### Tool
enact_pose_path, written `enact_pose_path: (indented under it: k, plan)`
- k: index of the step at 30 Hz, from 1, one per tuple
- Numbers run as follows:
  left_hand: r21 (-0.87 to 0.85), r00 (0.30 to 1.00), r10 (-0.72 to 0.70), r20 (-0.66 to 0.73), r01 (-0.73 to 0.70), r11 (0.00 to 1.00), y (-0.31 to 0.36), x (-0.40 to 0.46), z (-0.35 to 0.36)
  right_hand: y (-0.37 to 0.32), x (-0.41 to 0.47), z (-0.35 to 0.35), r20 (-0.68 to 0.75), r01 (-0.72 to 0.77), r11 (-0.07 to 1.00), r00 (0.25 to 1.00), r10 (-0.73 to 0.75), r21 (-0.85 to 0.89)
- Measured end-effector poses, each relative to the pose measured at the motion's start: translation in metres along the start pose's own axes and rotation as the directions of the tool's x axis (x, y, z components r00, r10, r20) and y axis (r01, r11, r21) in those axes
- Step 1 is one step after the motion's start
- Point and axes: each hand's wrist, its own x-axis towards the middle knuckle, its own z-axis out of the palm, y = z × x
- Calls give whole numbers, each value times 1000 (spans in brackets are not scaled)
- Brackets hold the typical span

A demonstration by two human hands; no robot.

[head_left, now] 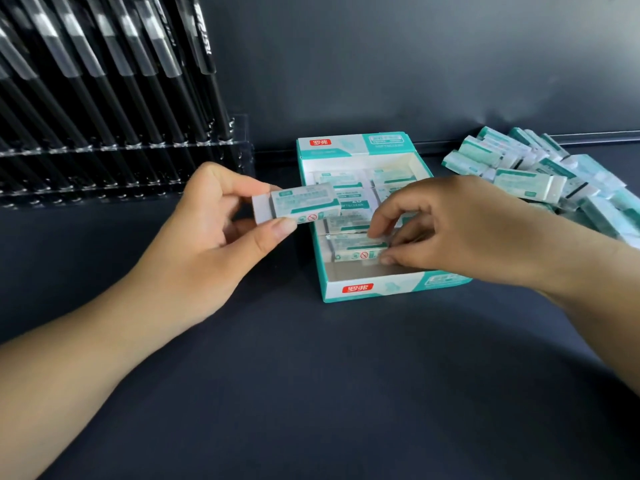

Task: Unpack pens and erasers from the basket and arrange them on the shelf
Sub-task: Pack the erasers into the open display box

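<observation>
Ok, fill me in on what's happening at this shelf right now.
A person is filling a teal display box with wrapped erasers. The left hand holds one eraser beside the box; the right hand pinches another eraser inside it. A loose eraser pile waits on the right, and black pens stand in a clear rack.

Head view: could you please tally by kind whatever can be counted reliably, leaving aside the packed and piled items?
Gripped erasers: 2, the raised eraser in the left hand and the boxed eraser pinched by the right hand
Eraser box: 1
Clear pen rack: 1
Total: 4
The pens and the eraser pile overlap too much to count.
</observation>
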Motion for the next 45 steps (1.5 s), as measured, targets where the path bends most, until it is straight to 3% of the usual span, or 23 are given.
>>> enact_pose_path:
  k: [9, 15, 19, 28, 32, 36, 42, 45]
  plan:
    - [-62, 999, 54, 4, -54, 997, -4, -1, 3, 0, 0, 4, -10, -12, 999, 1000, 11, -45]
    - [-17, 994, 101, 46, -100, 995, -4, -2, 4, -1, 1, 5, -23, -27, 999, 999, 27, -23]
    - [-17, 991, 118, 61, -117, 993, -6, -2, 4, 1, 2, 0, 31, -79, 992, 997, 76, 103]
    - [49, 977, 179, 116, -186, 981, -4, 0, 5, -1, 0, 4, -38, -43, 999, 998, 42, -18]
    - [61, 973, 192, 124, -201, 978, 0, -2, 8, 1, -3, -3, -34, -58, 996, 998, 60, 64]
    - [75, 979, 187, 80, -193, 978, 5, -1, 10, 5, -6, -14, -165, 3, 996, 986, 12, 92]
    - [63, 977, 203, 61, -207, 976, 15, 13, 29, 7, -14, -27, -251, 268, 942, 944, -215, 203]
    - [46, 970, 227, 85, -231, 972, 17, 23, 42, 11, -16, -26, -323, 290, 954, 912, -253, 71]
